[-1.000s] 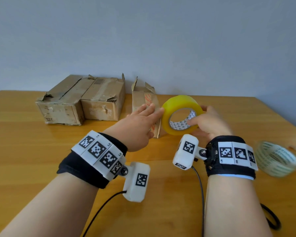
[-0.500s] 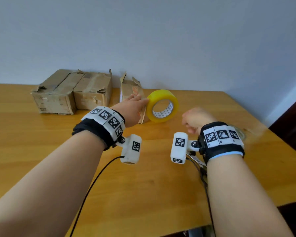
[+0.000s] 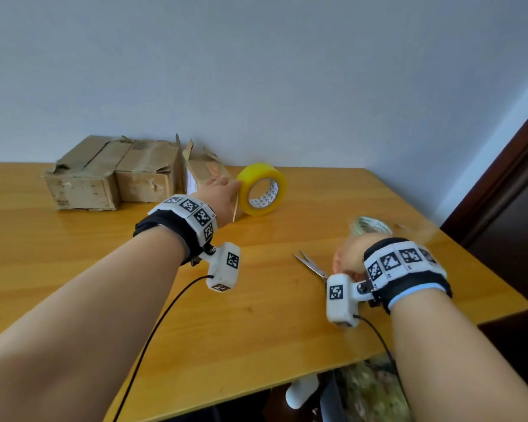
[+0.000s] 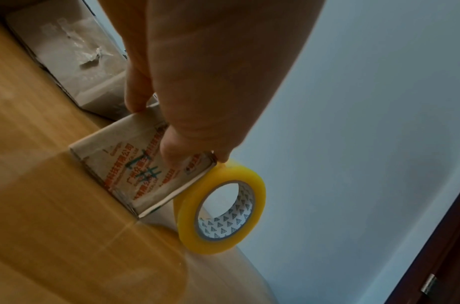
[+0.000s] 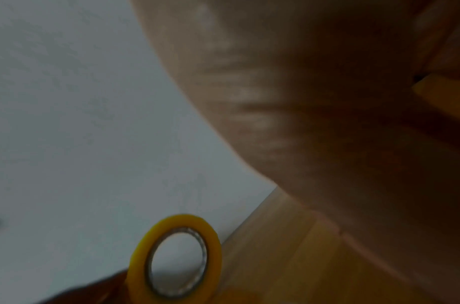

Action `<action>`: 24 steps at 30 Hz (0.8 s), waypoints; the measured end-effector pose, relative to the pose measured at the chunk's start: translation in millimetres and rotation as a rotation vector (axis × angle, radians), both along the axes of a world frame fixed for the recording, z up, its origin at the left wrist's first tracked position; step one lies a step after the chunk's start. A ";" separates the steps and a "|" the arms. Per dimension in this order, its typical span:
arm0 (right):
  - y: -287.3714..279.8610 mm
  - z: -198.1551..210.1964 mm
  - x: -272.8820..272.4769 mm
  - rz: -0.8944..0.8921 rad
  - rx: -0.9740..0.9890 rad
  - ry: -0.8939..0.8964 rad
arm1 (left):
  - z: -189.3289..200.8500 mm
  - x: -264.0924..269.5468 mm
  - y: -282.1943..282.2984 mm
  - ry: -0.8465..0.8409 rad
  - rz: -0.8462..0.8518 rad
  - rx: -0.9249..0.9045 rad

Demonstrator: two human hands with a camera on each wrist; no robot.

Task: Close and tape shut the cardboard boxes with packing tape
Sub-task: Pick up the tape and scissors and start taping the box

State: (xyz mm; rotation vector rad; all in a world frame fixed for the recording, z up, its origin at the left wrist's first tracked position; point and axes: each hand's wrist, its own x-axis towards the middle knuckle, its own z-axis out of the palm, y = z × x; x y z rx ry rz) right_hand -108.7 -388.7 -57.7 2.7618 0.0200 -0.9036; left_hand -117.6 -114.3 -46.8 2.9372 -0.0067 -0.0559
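Note:
A yellow packing tape roll stands on edge against a small printed cardboard box whose top flaps stick up. My left hand reaches over that box; its fingertips rest on the box's upper edge and one touches the roll. My right hand is blurred, low over the handle end of a pair of scissors near the table's right side. Its fingers are hidden in the right wrist view.
Two larger worn cardboard boxes sit side by side at the back left against the wall. A clear tape roll lies beyond my right hand. The wooden table ends close on the right, beside a dark door.
My right hand let go of the yellow roll and dropped back right to the scissors. My left hand stayed on the small box and roll. The view swung right.

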 end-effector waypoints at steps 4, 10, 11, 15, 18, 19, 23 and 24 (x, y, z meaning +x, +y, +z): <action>14.5 -15.9 0.9 0.185 -0.095 -0.070 | 8.4 -2.5 -2.2 -0.005 0.033 -0.064; 20.7 -7.9 5.1 0.105 -0.047 0.017 | 10.1 9.2 5.6 -0.021 0.052 -0.056; 20.8 -7.8 5.8 0.093 -0.044 0.033 | 10.5 11.7 6.9 -0.027 0.043 -0.034; 30.3 -4.6 6.2 0.133 -0.032 0.039 | 10.0 17.6 14.3 -0.071 0.030 0.004; 42.6 -6.1 6.1 0.219 -0.076 -0.016 | 7.9 17.7 20.1 -0.088 0.017 -0.004; 45.4 -5.7 5.5 0.216 -0.085 -0.035 | 7.2 17.4 21.4 -0.091 0.013 -0.005; 44.9 8.2 7.0 0.028 0.127 -0.015 | 6.9 16.8 25.4 -0.088 0.008 -0.021; 42.4 12.5 8.6 -0.027 0.217 -0.037 | 6.9 17.0 25.6 -0.083 0.010 -0.028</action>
